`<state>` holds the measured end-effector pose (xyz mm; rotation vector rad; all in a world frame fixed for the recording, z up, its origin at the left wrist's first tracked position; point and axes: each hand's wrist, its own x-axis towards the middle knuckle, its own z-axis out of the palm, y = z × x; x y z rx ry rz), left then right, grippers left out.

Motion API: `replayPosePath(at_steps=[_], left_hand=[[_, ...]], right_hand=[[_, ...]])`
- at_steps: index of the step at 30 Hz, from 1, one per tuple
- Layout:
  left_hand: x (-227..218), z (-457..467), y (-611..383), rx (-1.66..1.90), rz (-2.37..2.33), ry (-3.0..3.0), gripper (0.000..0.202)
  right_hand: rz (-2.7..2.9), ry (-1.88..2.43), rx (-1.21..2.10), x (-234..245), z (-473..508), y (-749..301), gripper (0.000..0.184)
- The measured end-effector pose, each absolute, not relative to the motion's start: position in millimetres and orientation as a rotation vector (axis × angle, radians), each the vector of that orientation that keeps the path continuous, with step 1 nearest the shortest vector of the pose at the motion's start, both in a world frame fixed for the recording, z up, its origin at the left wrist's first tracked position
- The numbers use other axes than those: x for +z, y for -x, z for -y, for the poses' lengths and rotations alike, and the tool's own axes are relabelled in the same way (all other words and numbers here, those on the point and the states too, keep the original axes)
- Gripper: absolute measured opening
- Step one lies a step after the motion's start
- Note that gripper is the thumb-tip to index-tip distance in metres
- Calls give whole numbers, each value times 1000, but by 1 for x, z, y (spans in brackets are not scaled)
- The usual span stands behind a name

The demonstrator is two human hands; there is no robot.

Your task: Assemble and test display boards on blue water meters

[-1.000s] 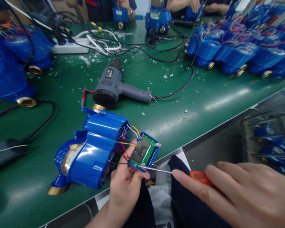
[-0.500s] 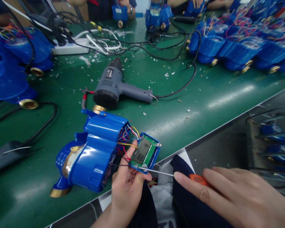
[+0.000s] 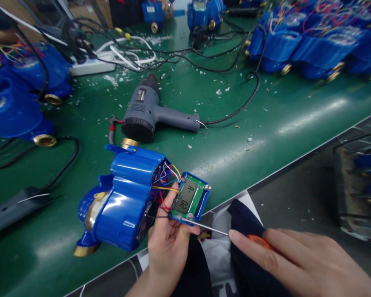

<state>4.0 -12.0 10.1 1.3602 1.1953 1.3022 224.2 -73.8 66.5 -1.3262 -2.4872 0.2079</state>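
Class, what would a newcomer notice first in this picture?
The bright blue water meter in the left hand comes first, its green circuit board wired on beside the orange screwdriver in the right hand. Behind it lies a grey heat gun; more blue meters crowd the top right.

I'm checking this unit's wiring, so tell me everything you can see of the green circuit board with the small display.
The green circuit board sits tilted in a blue plastic frame, wired in yellow, red and blue to the open end of a blue water meter. Its grey LCD shows "R-" above unclear digits. The thin steel shaft of a screwdriver reaches a round metal point at its lower edge, where the left hand grips it.
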Motion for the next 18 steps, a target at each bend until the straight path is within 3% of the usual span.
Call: replayPosePath(at_steps=[4, 7, 10, 15, 18], left_hand=[[10, 13, -3, 1254, -1234, -1298, 56], [8, 14, -2, 1204, -1254, -1247, 59], [5, 16, -2, 1242, -1259, -1218, 63], [2, 16, 1, 1281, -1201, -1270, 62], [6, 15, 1, 1274, -1219, -1285, 57]], right_hand=[[2192, 1349, 869, 66, 73, -217, 37], [2045, 1355, 1083, 64, 71, -214, 39], [2183, 1364, 907, 62, 70, -218, 39], [2490, 1312, 205, 55, 73, -228, 43], [2447, 1332, 245, 51, 77, -225, 43]])
